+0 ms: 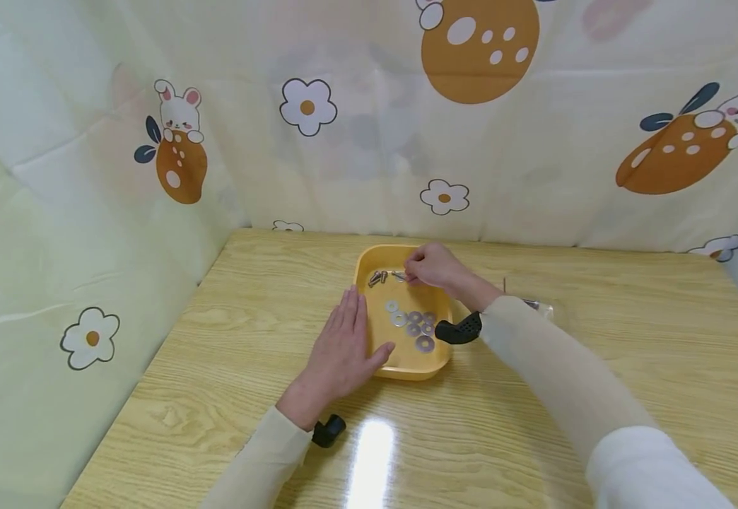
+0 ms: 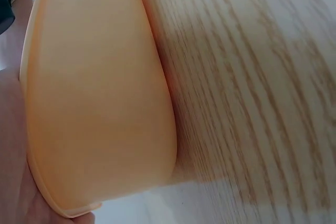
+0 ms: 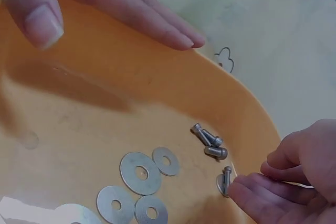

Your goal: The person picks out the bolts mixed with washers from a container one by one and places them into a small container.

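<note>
A yellow tray (image 1: 401, 372) sits on the wooden table, with several metal washers (image 1: 415, 317) and several screws (image 3: 214, 152) in it. My left hand (image 1: 343, 346) rests along its left rim, fingers straight and thumb reaching over the inside. The left wrist view shows the tray's outer wall (image 2: 100, 87) close up. At the far right corner of the tray, my right hand (image 1: 435, 268) has its fingers curled. Its fingertips are at a single screw (image 3: 227, 180) that overlaps a washer (image 3: 220, 184). Whether the fingers pinch anything is hidden.
Right of the tray, partly behind the right forearm, lies a small clear item (image 1: 543, 309) with dark metal parts. A patterned cloth (image 1: 369, 155) hangs along the table's back edge. Black wrist mounts (image 1: 459, 329) stick out from the sleeves.
</note>
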A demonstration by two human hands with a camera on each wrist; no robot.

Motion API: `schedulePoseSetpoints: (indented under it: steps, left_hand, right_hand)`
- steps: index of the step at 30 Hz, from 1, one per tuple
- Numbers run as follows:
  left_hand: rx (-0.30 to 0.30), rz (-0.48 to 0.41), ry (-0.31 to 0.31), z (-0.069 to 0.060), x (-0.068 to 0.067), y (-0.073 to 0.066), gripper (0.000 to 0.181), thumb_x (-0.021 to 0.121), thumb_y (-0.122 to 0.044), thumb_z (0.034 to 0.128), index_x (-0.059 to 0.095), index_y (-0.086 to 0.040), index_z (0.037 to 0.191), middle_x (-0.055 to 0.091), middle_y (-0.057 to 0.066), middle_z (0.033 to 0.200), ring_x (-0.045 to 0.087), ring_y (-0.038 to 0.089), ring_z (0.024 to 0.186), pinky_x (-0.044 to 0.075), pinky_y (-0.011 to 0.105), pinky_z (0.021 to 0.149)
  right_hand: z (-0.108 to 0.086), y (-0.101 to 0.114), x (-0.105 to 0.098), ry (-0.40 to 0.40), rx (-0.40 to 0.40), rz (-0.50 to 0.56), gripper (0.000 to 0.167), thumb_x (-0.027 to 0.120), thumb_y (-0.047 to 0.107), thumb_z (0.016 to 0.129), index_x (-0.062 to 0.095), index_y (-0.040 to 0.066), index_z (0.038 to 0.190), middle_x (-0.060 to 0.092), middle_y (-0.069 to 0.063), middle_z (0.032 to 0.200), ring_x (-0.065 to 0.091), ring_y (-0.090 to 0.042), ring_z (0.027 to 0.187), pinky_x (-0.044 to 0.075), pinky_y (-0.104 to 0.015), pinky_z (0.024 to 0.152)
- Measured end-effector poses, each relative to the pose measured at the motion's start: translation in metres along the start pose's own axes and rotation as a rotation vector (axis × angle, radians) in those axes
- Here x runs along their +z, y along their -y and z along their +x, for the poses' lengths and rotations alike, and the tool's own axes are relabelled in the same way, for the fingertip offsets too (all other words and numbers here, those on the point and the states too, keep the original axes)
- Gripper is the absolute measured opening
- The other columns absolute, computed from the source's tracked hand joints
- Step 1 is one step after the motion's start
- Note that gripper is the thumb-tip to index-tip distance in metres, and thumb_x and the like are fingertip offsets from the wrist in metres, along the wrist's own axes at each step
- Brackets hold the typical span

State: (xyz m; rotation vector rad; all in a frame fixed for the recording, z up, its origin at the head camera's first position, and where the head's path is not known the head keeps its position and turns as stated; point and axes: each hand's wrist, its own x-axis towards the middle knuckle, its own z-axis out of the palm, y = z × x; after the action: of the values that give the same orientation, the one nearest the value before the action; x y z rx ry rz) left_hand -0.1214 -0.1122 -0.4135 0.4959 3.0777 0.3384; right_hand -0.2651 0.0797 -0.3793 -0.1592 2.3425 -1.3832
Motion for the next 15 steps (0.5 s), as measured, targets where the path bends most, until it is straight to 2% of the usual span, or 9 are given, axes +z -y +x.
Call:
schedulePoseSetpoints:
  steps: [5, 8, 11, 13, 15]
  left_hand:
    - [-0.002, 0.001, -0.004, 0.001, 0.000, 0.001, 0.091, 0.041, -0.059, 0.0995, 0.011, 0.006, 0.156, 0.002, 0.021, 0.166, 0.005, 0.031, 0.155, 0.017, 0.043, 0.126]
    - [-0.003, 0.006, -0.004, 0.001, 0.001, 0.000, 0.091, 0.040, -0.059, 0.0998, 0.011, 0.006, 0.156, 0.001, 0.020, 0.166, 0.005, 0.031, 0.155, 0.017, 0.042, 0.126]
    - [-0.006, 0.005, -0.006, 0.001, 0.001, 0.000, 0.090, 0.040, -0.058, 0.1000, 0.011, 0.006, 0.156, 0.001, 0.020, 0.166, 0.005, 0.030, 0.155, 0.017, 0.042, 0.126]
    - [-0.009, 0.002, -0.005, 0.001, 0.001, 0.000, 0.090, 0.040, -0.058, 0.1001, 0.011, 0.005, 0.156, 0.000, 0.020, 0.166, 0.004, 0.030, 0.155, 0.016, 0.042, 0.126]
    - [-0.009, -0.003, -0.005, 0.000, 0.002, 0.000, 0.090, 0.040, -0.058, 0.1001, 0.011, 0.005, 0.156, 0.000, 0.020, 0.166, 0.004, 0.030, 0.155, 0.016, 0.042, 0.126]
  right_hand:
    - [0.009, 0.001, 0.005, -0.039, 0.017, -0.076, 0.034, 0.048, 0.006, 0.099, 0.059, -0.011, 0.126, 0.062, -0.028, 0.120, 0.066, -0.037, 0.108, 0.055, -0.042, 0.096]
    - [0.013, 0.000, 0.006, -0.080, -0.001, -0.183, 0.031, 0.049, 0.008, 0.099, 0.063, -0.007, 0.122, 0.066, -0.024, 0.114, 0.067, -0.031, 0.096, 0.057, -0.033, 0.081]
    - [0.017, -0.001, 0.008, -0.130, -0.054, -0.311, 0.027, 0.051, 0.009, 0.097, 0.068, -0.004, 0.114, 0.070, -0.019, 0.104, 0.062, -0.022, 0.078, 0.047, -0.023, 0.063]
    - [0.020, -0.003, 0.010, -0.154, -0.096, -0.379, 0.025, 0.051, 0.008, 0.096, 0.070, -0.003, 0.108, 0.070, -0.017, 0.099, 0.056, -0.017, 0.070, 0.042, -0.020, 0.057]
    - [0.023, -0.005, 0.012, -0.164, -0.118, -0.401, 0.024, 0.052, 0.006, 0.095, 0.071, -0.004, 0.105, 0.069, -0.016, 0.096, 0.055, -0.015, 0.067, 0.042, -0.020, 0.055]
